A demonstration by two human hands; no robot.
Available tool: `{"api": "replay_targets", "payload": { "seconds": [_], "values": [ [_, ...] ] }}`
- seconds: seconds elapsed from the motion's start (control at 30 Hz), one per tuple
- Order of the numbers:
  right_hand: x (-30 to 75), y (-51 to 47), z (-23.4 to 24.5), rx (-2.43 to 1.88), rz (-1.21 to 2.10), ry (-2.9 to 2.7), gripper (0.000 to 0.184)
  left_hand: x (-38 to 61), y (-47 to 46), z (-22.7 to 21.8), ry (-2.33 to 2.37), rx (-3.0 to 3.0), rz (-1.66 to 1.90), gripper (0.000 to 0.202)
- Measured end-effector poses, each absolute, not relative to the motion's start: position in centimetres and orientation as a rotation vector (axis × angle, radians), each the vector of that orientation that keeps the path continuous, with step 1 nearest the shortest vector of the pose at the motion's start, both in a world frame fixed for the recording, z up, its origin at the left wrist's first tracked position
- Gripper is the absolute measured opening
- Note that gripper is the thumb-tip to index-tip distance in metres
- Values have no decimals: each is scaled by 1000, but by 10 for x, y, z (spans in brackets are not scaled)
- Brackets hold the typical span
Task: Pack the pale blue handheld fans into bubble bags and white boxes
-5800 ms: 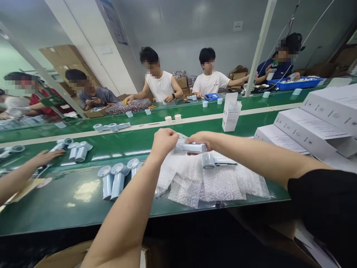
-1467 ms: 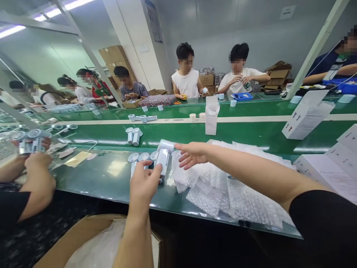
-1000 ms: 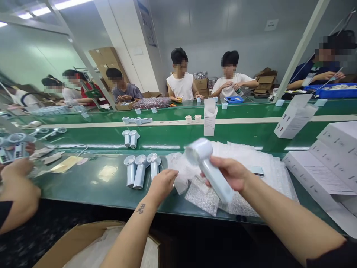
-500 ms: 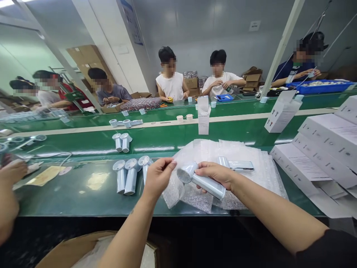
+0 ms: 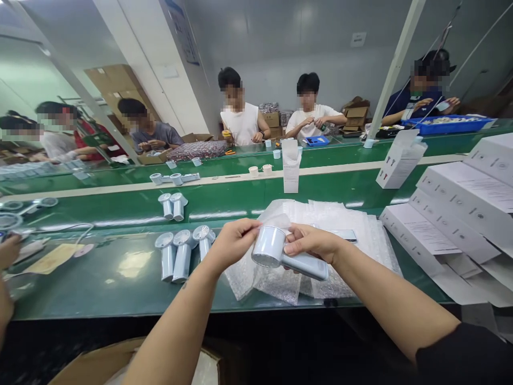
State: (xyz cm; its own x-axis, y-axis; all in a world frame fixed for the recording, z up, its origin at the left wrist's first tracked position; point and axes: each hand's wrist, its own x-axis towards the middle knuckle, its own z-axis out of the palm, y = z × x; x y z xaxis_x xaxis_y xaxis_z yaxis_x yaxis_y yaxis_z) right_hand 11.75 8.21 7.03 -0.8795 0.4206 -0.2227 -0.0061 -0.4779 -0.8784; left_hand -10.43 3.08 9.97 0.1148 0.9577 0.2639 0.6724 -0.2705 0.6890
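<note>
My right hand (image 5: 310, 243) is wrapped around a light blue handheld fan (image 5: 269, 247), gripping it where the handle meets the round head. The head points left and the handle slants down to the right. At the head's upper rim, my left hand (image 5: 239, 238) has its thumb and fingers pinched together on a thin translucent plastic film (image 5: 279, 220). Beneath both hands lies a pile of bubble bags (image 5: 276, 286). Another light blue fan (image 5: 347, 235) rests on these bags, partly hidden behind my right hand.
Several similar fans (image 5: 182, 256) stand left of my arm, with two more (image 5: 172, 206) behind. White printed boxes (image 5: 433, 240) are stacked at right. An open carton (image 5: 100, 358) sits below the table edge. Co-workers sit across the green bench; another person's hand (image 5: 8, 251) is at far left.
The fan has turned in my right hand, so its head now shows its side and its grille faces downward. My left hand has come up against the head's rim. The view has shifted slightly.
</note>
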Motion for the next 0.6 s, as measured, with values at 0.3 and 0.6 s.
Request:
{"api": "replay_targets", "payload": {
  "seconds": [0.3,0.6],
  "values": [
    [119,86,60,-808,2266,-1254,40,-95,5,71,1579,2770,1393,21],
    [79,82,63,-885,2131,-1298,32,-51,18,69,1619,3153,1197,21]
  ]
}}
